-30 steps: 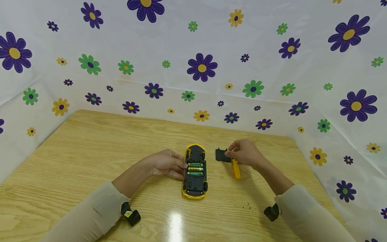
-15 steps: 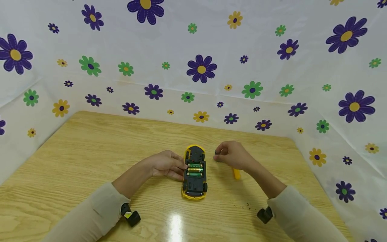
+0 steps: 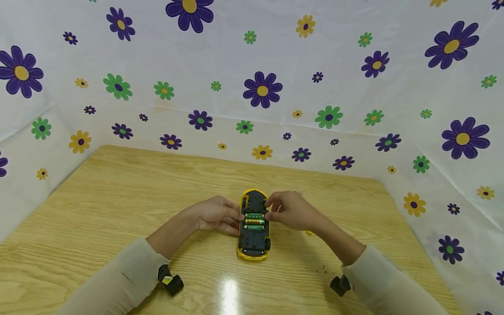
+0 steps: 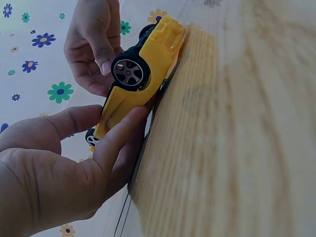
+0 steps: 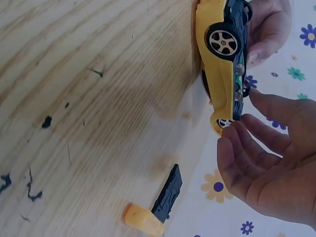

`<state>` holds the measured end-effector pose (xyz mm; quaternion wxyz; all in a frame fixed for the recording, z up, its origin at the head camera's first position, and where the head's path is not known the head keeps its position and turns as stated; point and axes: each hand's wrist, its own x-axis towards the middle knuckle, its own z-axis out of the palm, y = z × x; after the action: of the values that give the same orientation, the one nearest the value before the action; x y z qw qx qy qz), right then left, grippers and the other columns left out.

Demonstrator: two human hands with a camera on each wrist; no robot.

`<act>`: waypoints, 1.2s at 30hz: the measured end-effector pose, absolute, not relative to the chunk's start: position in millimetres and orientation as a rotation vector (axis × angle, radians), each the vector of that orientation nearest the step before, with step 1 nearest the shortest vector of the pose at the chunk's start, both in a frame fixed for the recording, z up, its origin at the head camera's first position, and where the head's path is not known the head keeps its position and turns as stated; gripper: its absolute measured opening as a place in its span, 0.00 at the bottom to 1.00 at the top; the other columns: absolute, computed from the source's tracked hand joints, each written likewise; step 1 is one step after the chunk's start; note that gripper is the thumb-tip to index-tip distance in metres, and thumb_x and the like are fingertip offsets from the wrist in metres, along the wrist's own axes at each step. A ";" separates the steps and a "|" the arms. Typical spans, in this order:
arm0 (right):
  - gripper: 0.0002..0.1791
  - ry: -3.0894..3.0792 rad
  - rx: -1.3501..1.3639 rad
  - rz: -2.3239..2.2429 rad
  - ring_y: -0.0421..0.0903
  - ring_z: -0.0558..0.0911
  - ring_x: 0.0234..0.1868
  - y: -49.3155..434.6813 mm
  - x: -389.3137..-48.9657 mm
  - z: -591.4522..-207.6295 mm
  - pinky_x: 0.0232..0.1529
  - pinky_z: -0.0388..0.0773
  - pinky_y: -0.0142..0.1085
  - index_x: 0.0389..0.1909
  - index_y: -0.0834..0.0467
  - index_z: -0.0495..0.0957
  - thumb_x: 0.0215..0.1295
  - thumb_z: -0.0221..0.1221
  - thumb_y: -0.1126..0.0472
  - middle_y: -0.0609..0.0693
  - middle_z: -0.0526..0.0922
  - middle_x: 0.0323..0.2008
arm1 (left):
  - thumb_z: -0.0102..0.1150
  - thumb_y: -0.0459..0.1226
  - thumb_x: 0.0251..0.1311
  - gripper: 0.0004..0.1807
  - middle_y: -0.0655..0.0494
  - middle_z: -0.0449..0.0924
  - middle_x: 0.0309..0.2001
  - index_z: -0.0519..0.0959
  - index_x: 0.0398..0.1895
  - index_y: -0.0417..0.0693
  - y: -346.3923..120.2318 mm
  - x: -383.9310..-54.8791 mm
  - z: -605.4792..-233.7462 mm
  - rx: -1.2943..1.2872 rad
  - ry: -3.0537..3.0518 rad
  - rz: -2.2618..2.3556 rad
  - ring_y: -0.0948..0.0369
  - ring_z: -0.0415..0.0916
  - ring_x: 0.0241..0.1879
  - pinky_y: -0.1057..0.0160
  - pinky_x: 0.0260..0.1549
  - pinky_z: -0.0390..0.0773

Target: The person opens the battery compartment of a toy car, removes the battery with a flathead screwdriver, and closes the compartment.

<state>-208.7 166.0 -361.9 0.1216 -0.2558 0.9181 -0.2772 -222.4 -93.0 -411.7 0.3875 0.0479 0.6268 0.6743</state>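
A yellow toy car (image 3: 253, 247) lies upside down on the wooden table, its black underside up. Its battery bay is uncovered, with three green and gold batteries (image 3: 253, 221) side by side in it. My left hand (image 3: 214, 215) grips the car's left side, thumb at the edge of the underside and fingers along the body, as the left wrist view shows. My right hand (image 3: 293, 210) is at the car's right side, thumb and fingers bent and apart, fingertips right at the front wheel (image 5: 226, 123) and the bay's edge. Nothing shows between those fingers.
In the right wrist view a black battery cover (image 5: 169, 193) lies on the table (image 5: 98, 148) beside a tool's orange-yellow handle (image 5: 143, 220). Small dark bits (image 3: 323, 267) are scattered at the near right. A flowered white sheet (image 3: 197, 87) surrounds the table's far and side edges.
My right hand has moved left from the battery cover and the tool to the car's right side. The left hand and the car have stayed in place.
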 end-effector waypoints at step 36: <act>0.05 2.610 -0.896 -0.683 0.38 0.77 0.29 154.6 -210.2 -365.7 0.29 0.78 0.32 0.41 0.59 0.81 0.69 0.67 0.64 0.44 0.80 0.28 | 0.57 0.28 0.71 0.20 0.39 0.82 0.48 0.73 0.63 0.27 -92.8 -225.0 -415.0 0.129 1.584 1.722 0.51 0.85 0.46 0.51 0.52 0.87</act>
<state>-210.2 154.6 -365.7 0.1488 -0.3115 0.9080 -0.2376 -225.0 -92.8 -415.0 0.3888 0.0507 0.6228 0.6770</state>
